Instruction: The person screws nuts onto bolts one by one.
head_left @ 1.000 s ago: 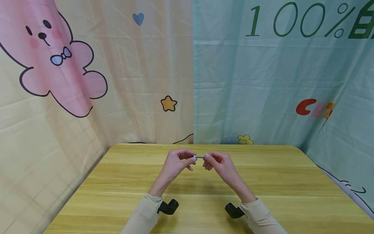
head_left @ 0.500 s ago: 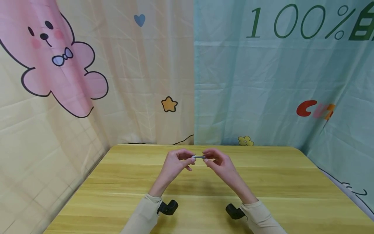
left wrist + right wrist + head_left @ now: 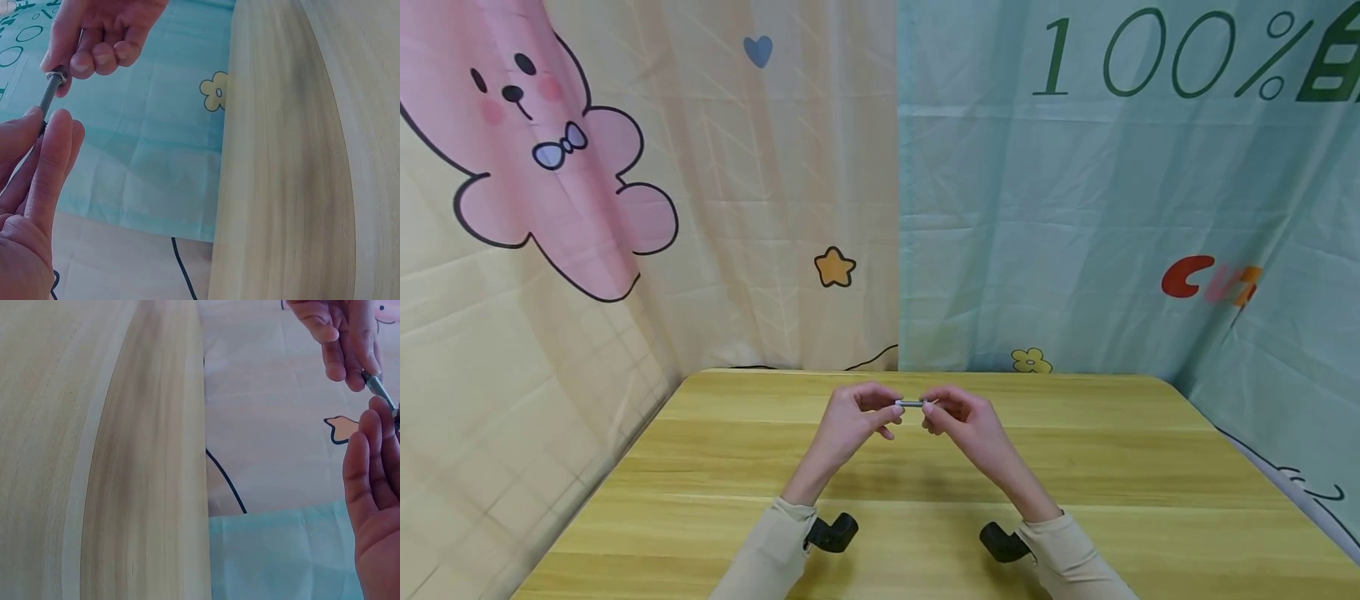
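Observation:
Above the table, a thin metal bolt (image 3: pixel 912 403) lies level between my two hands. My left hand (image 3: pixel 854 419) pinches its left end between thumb and fingertips. At the other end, my right hand (image 3: pixel 967 422) pinches with thumb and index finger. The left wrist view shows the threaded shank (image 3: pixel 46 100) and a hex piece (image 3: pixel 57 75) at the right fingertips; whether that is a nut or the bolt's head I cannot tell. In the right wrist view the shank (image 3: pixel 380 389) is partly visible, its right end largely covered by fingers.
A light wooden table (image 3: pixel 880 542) spreads under both hands. Printed curtains (image 3: pixel 760 208) hang behind its back edge and along the sides. Black wrist cameras (image 3: pixel 833 532) stick out inward from both sleeves.
The right thumb and index finger spread apart around the bolt's end half a second ago, and have now closed on it again. My left hand has stayed nearly still.

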Motion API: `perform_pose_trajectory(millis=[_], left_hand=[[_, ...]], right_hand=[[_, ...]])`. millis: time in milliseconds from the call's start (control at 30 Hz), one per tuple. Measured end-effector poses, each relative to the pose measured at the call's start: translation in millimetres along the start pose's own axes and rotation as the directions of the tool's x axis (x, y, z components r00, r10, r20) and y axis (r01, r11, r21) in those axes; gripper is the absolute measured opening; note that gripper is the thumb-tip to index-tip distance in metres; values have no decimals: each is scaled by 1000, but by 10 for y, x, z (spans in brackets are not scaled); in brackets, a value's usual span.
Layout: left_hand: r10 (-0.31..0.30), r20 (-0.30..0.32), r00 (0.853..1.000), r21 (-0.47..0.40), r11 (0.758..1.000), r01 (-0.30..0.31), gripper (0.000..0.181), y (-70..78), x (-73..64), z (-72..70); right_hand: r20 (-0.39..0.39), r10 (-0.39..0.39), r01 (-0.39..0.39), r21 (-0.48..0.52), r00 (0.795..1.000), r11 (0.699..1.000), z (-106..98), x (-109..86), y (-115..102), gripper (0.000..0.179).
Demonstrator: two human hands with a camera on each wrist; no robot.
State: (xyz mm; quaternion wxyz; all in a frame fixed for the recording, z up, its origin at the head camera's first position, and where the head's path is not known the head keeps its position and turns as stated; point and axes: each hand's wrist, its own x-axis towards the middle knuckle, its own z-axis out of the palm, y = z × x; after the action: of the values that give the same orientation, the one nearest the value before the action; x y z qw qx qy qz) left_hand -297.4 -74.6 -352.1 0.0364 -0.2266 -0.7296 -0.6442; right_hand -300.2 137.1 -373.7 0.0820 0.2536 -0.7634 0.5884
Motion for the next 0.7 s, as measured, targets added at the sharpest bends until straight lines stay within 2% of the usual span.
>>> perform_pose_trajectory(millis=[133,367,700], left_hand=[[-5,1,1000,-7,1000,5,13,-129,47,-2],[33,-21,999,12,999,-33,13,-150,47,-8],[54,-21,998,-11,998,-54,12,-132,46,-33]], right_hand=[[-22,16,-17,-38,1000,999,10,6,-11,16],[-21,37,-37,-3,999,999,11,19,-23,33],[-6,-57,57,-11,998,998,-15,9,-27,27]])
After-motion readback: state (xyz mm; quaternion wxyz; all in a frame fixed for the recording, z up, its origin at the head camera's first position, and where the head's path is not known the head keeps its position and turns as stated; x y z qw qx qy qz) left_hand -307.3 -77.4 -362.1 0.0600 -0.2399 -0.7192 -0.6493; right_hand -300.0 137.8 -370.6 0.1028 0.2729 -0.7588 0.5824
